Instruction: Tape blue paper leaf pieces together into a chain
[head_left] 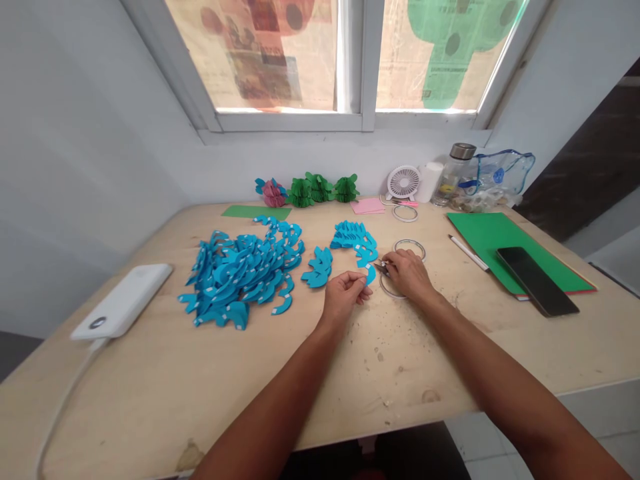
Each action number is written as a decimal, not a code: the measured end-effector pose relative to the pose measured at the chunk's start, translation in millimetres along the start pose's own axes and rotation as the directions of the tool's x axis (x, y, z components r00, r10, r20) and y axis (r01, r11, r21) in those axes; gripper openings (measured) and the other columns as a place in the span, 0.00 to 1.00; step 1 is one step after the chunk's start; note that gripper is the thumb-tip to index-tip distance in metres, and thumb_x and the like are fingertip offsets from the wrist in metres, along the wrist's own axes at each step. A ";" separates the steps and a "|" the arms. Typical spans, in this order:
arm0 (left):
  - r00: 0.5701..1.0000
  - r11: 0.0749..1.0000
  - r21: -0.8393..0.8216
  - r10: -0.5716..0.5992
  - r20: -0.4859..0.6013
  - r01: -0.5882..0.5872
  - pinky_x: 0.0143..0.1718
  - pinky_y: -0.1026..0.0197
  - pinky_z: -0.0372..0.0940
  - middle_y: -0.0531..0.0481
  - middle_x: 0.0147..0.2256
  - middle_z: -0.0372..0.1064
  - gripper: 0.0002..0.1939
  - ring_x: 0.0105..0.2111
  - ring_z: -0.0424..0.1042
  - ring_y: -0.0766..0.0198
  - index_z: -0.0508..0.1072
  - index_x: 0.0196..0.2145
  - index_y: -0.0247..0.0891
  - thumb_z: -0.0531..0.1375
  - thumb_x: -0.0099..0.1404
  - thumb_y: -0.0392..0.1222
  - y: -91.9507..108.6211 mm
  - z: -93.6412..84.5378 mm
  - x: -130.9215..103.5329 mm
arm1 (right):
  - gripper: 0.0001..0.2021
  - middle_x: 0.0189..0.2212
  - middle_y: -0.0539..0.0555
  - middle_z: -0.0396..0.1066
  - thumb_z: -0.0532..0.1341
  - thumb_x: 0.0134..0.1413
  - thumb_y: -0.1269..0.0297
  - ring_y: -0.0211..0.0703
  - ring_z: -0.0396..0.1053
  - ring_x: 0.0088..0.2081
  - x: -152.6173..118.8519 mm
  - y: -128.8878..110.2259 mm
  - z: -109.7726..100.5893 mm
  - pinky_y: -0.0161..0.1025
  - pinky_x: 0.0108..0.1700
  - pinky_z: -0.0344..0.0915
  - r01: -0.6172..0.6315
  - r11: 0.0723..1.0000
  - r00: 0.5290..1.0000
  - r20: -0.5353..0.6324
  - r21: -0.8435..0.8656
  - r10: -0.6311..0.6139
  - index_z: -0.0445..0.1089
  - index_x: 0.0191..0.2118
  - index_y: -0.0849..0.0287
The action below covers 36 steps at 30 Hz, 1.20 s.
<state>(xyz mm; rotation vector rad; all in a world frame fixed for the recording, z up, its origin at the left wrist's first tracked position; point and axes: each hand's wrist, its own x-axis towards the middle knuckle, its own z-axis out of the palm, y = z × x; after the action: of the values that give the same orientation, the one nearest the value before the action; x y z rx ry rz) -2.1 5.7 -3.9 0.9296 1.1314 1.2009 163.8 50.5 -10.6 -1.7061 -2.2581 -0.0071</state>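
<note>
Front left of the worktop (150, 380): broad bare wood between the white cable (65, 407) and left forearm (285, 387). Second open patch between that and the right forearm (500, 367), scattered crumbs only. Big blue heap (240, 270) blocks centre left; narrow lane between it and the small blue cluster (319, 268). Right: bare strip from the right hand (407, 272) to the pen (469, 252); green sheets (500, 243) and phone (537, 280) beyond. Back right: fan (404, 181), bottle (453, 173), bag (495, 177) crowd the wall (240, 163).

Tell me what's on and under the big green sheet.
A phone lies partly on the sheet; a reddish edge and a white edge peek out beneath. The rest is covered.
</note>
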 end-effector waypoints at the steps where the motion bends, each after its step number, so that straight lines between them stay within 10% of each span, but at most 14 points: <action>1: 1.000 1.000 0.000 0.000 0.001 0.000 0.18 0.67 0.56 0.50 0.17 0.69 0.07 0.16 0.64 0.69 0.71 0.25 0.34 0.60 0.47 0.40 -0.1 -0.1 0.0 | 0.10 0.35 0.58 0.71 0.53 0.56 0.68 0.49 0.61 0.39 -0.2 -0.2 -0.4 0.42 0.39 0.53 -0.001 1.000 1.000 -0.002 0.002 0.001 0.71 0.39 0.58; 17: 0.996 0.987 0.139 0.081 0.041 -0.086 0.21 0.66 0.59 0.51 0.21 0.69 0.05 0.19 0.66 0.67 0.68 0.27 0.36 0.56 0.54 0.40 -7.0 -2.1 1.3 | 0.10 0.37 0.57 0.71 0.51 0.58 0.68 0.47 0.62 0.40 0.5 -6.4 -7.0 0.40 0.37 0.48 -0.058 0.998 0.995 0.077 -0.034 0.060 0.69 0.37 0.58; 23: 0.869 0.772 0.406 0.387 0.309 -0.488 0.43 0.58 0.61 0.48 0.38 0.71 0.04 0.41 0.69 0.59 0.66 0.28 0.40 0.52 0.60 0.38 -13.7 5.6 -2.0 | 0.09 0.36 0.58 0.71 0.52 0.56 0.65 0.48 0.62 0.40 2.0 -7.5 -9.6 0.40 0.37 0.48 -0.068 0.995 0.992 0.102 -0.071 0.075 0.69 0.37 0.59; 36: 0.768 0.517 0.569 0.408 0.494 -0.640 0.52 0.49 0.53 0.45 0.42 0.67 0.06 0.53 0.59 0.56 0.62 0.30 0.40 0.47 0.63 0.35 -24.9 10.2 4.7 | 0.08 0.34 0.57 0.71 0.54 0.54 0.63 0.47 0.63 0.38 2.5 -6.4 -10.0 0.39 0.36 0.47 -0.068 0.997 0.991 0.117 -0.026 0.070 0.68 0.35 0.59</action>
<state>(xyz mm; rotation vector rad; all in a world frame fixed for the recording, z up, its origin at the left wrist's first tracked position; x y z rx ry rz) 13.2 6.8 -26.5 2.1427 1.0929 1.0082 159.5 49.1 0.7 -1.8398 -2.2879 0.0867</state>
